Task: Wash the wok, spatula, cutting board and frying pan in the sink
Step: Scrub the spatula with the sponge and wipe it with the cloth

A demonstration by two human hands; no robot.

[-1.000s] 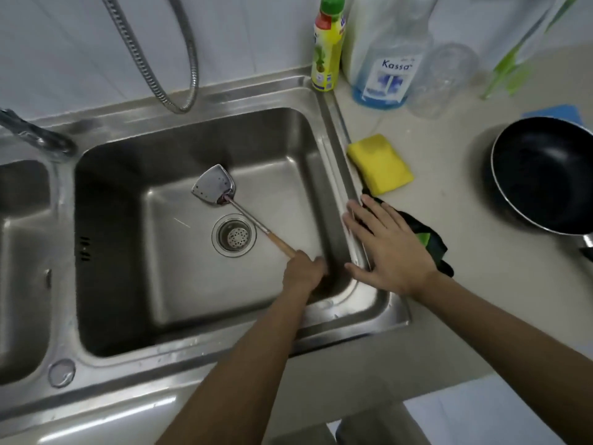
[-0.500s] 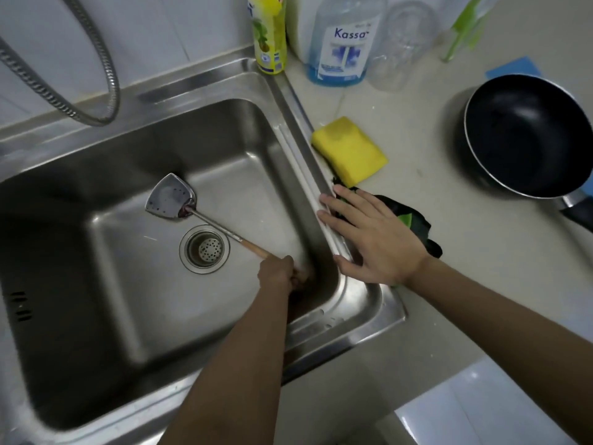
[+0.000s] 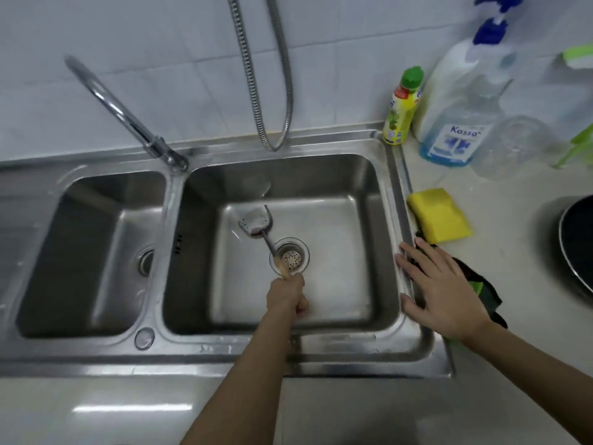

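A metal spatula [image 3: 256, 223] with a wooden handle lies in the right basin of the steel double sink [image 3: 340, 345], its blade just behind the drain [image 3: 291, 254]. My left hand [image 3: 287, 297] is closed around the handle's end, low in the basin. Spread flat, my right hand [image 3: 444, 292] rests on the sink's right rim and on a dark green cloth [image 3: 481, 285]. A black pan [image 3: 577, 242] shows at the right edge of the counter, cut off by the frame. No wok or cutting board is in view.
A yellow sponge [image 3: 439, 216] lies on the counter beside the sink. Behind it stand a green-capped bottle [image 3: 401, 107], a Kassa pump bottle [image 3: 459, 123] and a clear jar [image 3: 510, 146]. The tap [image 3: 128, 117] and a metal hose [image 3: 272, 75] hang over the sink's back edge.
The view has swung left and up, so the left basin and tap now show. The spatula has turned, its handle now pointing towards me over the drain. My right hand stays on the rim.
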